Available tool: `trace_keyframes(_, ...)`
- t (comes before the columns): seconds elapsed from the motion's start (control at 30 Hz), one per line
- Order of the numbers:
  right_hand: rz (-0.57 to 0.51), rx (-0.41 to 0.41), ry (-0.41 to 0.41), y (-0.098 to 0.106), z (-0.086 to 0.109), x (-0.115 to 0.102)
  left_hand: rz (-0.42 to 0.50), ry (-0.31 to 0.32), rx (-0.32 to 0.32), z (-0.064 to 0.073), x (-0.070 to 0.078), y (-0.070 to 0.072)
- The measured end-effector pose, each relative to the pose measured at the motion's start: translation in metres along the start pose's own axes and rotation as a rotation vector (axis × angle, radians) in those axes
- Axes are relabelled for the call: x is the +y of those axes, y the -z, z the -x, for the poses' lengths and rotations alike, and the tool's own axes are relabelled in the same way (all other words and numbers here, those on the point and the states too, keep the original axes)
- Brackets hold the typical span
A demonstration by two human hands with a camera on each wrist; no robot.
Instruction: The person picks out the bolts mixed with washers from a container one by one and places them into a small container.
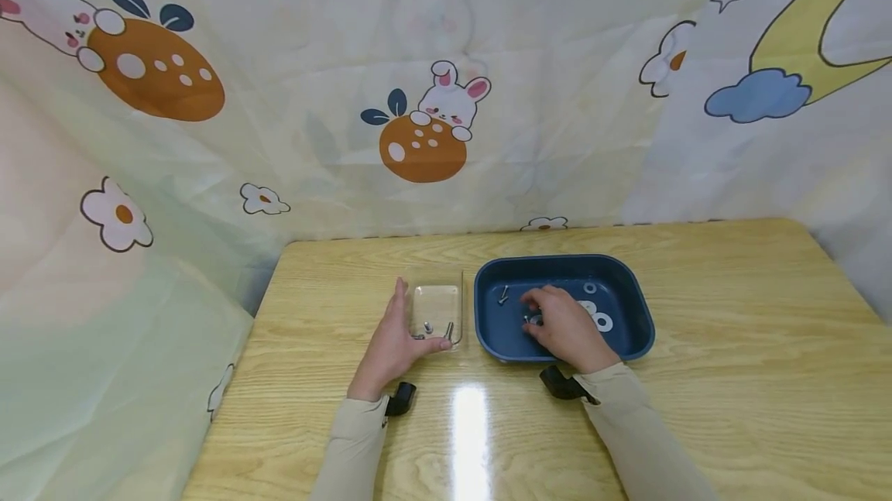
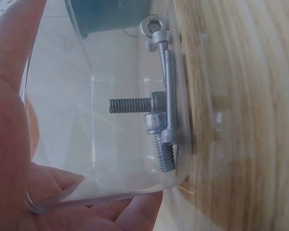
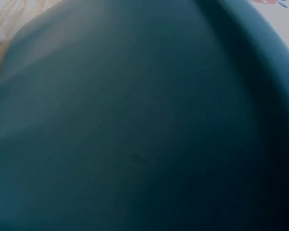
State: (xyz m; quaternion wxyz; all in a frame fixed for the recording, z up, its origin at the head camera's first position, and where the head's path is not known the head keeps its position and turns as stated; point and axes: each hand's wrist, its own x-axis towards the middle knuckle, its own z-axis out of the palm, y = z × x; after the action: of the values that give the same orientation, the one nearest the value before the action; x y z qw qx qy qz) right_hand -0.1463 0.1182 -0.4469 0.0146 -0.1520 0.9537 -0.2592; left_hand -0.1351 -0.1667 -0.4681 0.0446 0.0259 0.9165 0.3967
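Observation:
My left hand (image 1: 392, 346) holds a small clear plastic box (image 1: 437, 289) at its left and near sides, fingers along the left wall and thumb along the front. Inside the box lie several silver socket-head bolts (image 2: 169, 91), long and short ones together. My right hand (image 1: 563, 324) reaches down into a blue tray (image 1: 630, 269), its fingers bent over small metal parts. Whether it pinches one I cannot tell. Near the tray's left end lie loose bolts (image 1: 503, 296). White and grey washers (image 1: 602, 322) lie right of the hand, partly covered by it.
Box and tray stand side by side on a wooden table (image 1: 732, 315), with a narrow gap between them. Behind the table hangs a patterned cloth (image 1: 313, 36). Blurred blue tray surface (image 3: 135, 96) fills most of the right wrist view.

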Motion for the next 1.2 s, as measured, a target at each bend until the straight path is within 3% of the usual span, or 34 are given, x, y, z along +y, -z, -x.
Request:
trace_keyframes(0.73, 0.014, -0.118, -0.139, -0.0042, -0.0051, 0.0017, 0.014, 0.005, 0.001, -0.0009, -0.0014, 0.001)
trace_keyframes(1.2, 0.042, -0.097, -0.102, -0.0033, -0.0058, 0.0027, 0.023, 0.01, -0.01, 0.0001, -0.0002, 0.0013)
